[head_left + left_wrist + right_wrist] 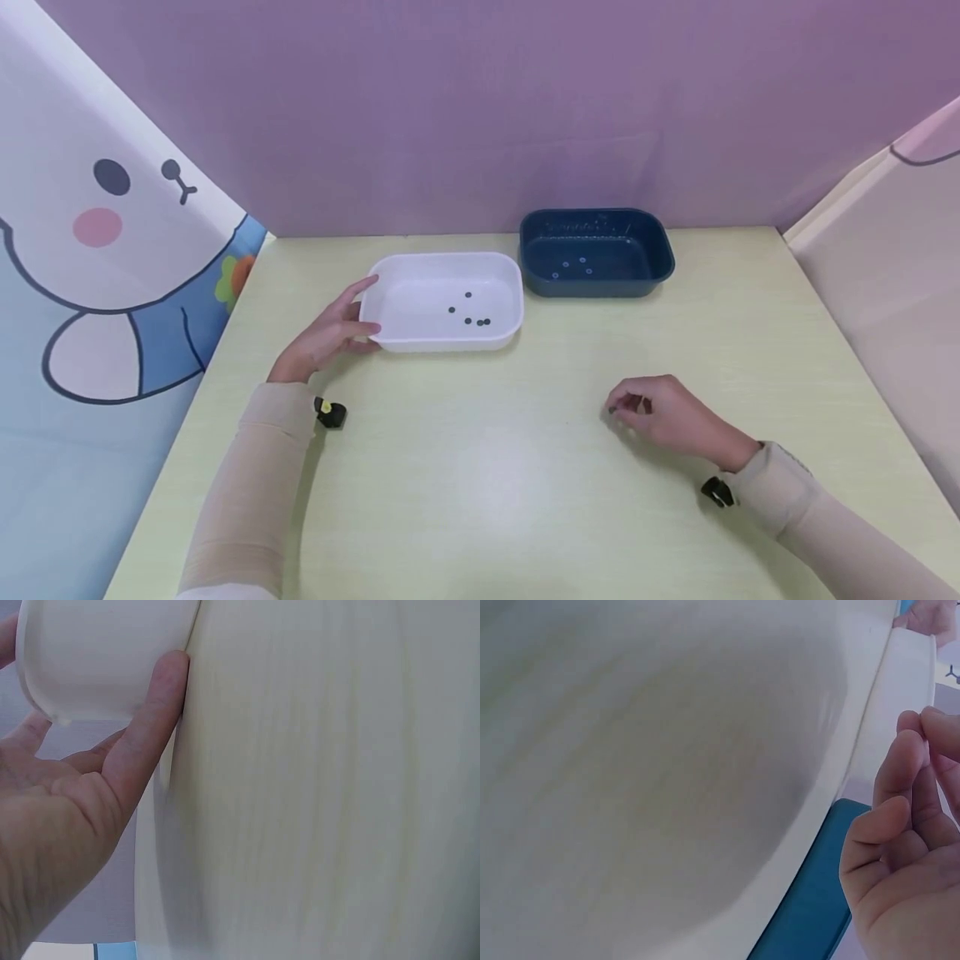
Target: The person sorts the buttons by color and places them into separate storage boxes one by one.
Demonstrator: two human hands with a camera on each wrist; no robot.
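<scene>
My left hand (324, 333) grips the left end of a white plastic tray (442, 344), fingers spread along its rim and side. The left wrist view shows the fingers against the tray's corner (97, 667). Several small dark round pieces (452, 310) lie on the tray's floor, toward its right half. Over the table right of centre, my right hand (667, 417) pinches a tiny dark piece (612, 409) between thumb and forefinger. In the right wrist view the fingertips meet, but the piece is hidden there.
A dark blue tray (592, 288) stands just right of the white one, with several small ring-shaped pieces (582, 260) inside. Both rest near the back of the pale wooden table (480, 467). A purple cloth wall (465, 117) rises behind, and a printed cloth (112, 275) hangs at left.
</scene>
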